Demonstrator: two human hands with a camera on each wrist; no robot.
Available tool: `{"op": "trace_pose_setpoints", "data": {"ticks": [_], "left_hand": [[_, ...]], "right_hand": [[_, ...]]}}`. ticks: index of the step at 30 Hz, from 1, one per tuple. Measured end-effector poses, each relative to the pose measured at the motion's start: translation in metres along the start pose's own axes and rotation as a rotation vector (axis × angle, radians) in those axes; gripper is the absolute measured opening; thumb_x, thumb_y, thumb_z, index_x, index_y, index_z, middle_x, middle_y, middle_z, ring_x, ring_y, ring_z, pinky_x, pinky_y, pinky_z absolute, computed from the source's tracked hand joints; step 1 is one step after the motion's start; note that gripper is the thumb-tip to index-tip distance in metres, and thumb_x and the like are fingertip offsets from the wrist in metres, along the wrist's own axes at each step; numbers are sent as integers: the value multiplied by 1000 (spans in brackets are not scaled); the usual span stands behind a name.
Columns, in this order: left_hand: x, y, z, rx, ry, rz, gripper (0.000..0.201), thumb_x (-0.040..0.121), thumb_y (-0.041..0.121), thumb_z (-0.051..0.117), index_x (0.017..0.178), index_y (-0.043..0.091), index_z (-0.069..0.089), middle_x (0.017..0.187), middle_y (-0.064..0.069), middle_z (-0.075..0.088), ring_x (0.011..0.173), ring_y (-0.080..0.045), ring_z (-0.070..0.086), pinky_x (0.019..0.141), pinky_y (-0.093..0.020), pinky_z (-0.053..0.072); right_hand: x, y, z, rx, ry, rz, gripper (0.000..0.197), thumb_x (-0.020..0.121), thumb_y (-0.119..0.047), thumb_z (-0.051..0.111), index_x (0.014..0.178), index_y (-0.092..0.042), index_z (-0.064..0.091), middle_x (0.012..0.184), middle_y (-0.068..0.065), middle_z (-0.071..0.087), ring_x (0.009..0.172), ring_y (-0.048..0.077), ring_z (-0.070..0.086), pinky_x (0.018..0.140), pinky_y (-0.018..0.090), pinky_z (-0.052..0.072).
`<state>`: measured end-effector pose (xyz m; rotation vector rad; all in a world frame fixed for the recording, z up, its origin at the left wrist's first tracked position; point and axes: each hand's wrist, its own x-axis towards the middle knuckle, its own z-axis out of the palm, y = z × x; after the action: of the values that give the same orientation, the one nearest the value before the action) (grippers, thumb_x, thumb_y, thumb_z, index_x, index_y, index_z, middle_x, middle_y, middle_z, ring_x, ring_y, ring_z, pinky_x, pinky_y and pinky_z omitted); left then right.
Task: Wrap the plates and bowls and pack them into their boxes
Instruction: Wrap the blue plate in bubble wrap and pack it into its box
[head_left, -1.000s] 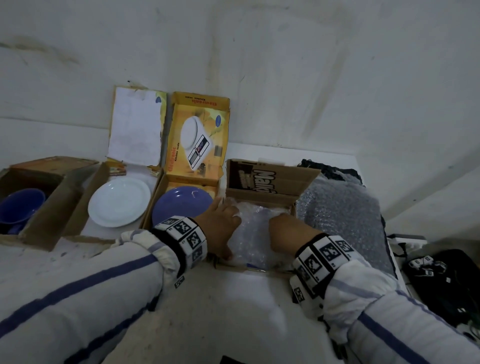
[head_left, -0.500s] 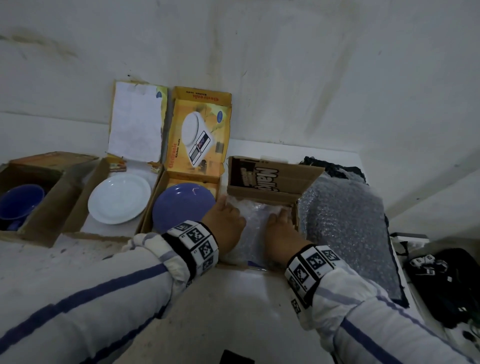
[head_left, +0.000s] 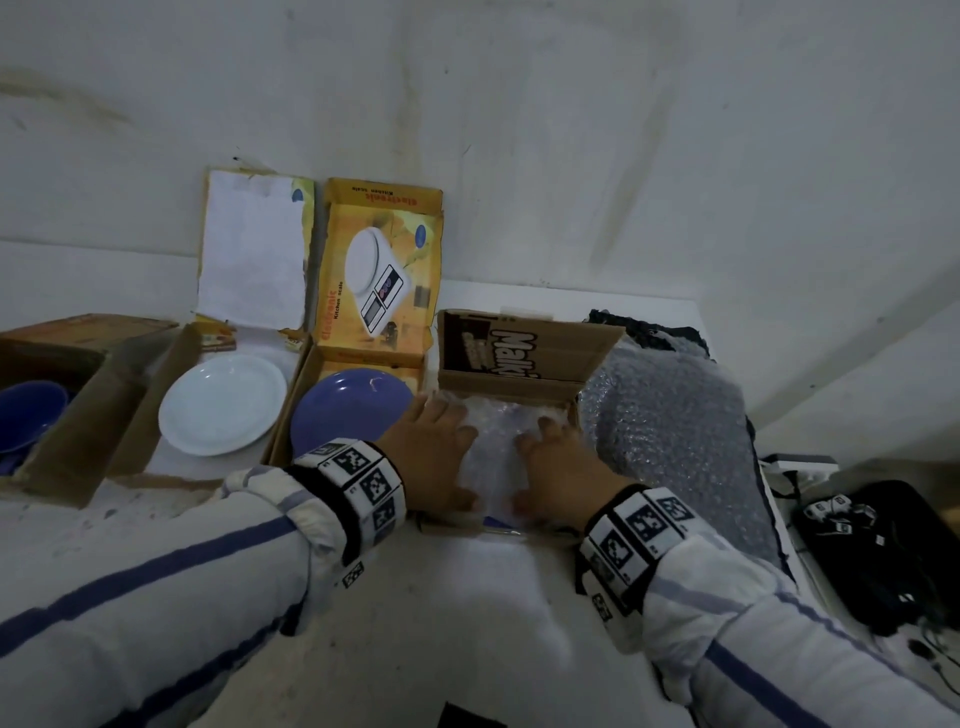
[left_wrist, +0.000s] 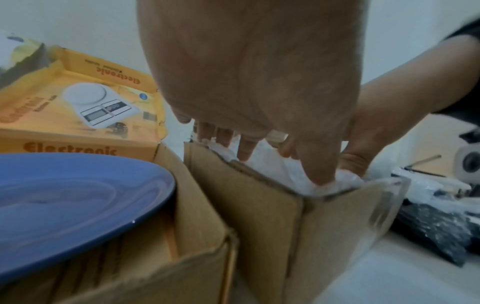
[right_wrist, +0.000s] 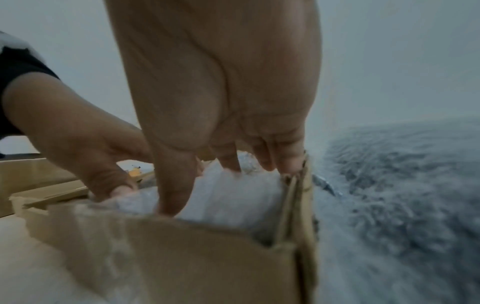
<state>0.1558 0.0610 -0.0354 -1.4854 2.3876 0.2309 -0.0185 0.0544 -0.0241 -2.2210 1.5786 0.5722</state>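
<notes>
A bundle wrapped in bubble wrap (head_left: 496, 447) lies inside the brown cardboard box (head_left: 519, 358) with its back flap standing up. My left hand (head_left: 431, 452) presses on the bundle's left side and my right hand (head_left: 556, 467) on its right side, fingers stretched out. In the left wrist view the thumb pushes the bundle (left_wrist: 275, 170) down behind the box wall (left_wrist: 259, 216). In the right wrist view my fingers (right_wrist: 228, 160) point down onto the wrap (right_wrist: 228, 197). What is inside the wrap is hidden.
A blue plate (head_left: 348, 410) lies bare in the yellow scale box (head_left: 379, 265) left of my hands. Further left are a white plate (head_left: 223, 405) and a blue bowl (head_left: 26, 415), each in a box. A bubble wrap sheet (head_left: 670, 431) lies right. Black gear (head_left: 878, 551) sits far right.
Both hands have slid forward over the wrapped bundle and lie flatter on it, pushing it lower into the brown box. The plates and bowl have not moved.
</notes>
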Motion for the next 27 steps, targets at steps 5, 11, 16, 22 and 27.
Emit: {"op": "trace_pose_setpoints", "data": {"ticks": [5, 11, 16, 22, 27], "left_hand": [[5, 6, 13, 74, -57, -62, 96, 77, 72, 50, 149, 16, 20, 158, -16, 5, 146, -33, -2, 114, -56, -3], [8, 7, 11, 28, -80, -80, 92, 78, 69, 53, 148, 19, 21, 158, -12, 7, 147, -29, 0, 113, -57, -6], [9, 0, -9, -181, 75, -39, 50, 86, 42, 57, 127, 15, 51, 134, -10, 40, 128, -28, 36, 109, -36, 23], [35, 52, -32, -594, 68, 63, 31, 92, 18, 51, 122, 9, 57, 126, -10, 51, 116, -26, 49, 95, -26, 37], [65, 108, -43, -754, 27, 53, 30, 93, 17, 50, 118, 4, 61, 123, -14, 58, 112, -28, 54, 94, -30, 44]], "right_hand": [[4, -12, 13, -7, -101, 75, 90, 81, -46, 66, 149, -19, 12, 154, 21, -18, 142, 43, 1, 112, 54, 27], [7, -2, 9, 8, -99, 18, 85, 82, -41, 65, 149, -15, 19, 156, 22, -5, 143, 39, 11, 113, 44, 29], [-2, 17, -11, 273, 278, 35, 37, 90, -9, 47, 127, -9, 55, 135, 12, 50, 119, 27, 52, 97, 28, 40], [-24, 63, -25, 511, 439, 267, 26, 89, -4, 48, 104, -10, 69, 110, 14, 67, 104, 29, 61, 87, 29, 45], [-42, 95, -10, 454, 383, 387, 24, 85, -9, 52, 105, -8, 67, 113, 17, 60, 110, 32, 53, 90, 32, 43]]}}
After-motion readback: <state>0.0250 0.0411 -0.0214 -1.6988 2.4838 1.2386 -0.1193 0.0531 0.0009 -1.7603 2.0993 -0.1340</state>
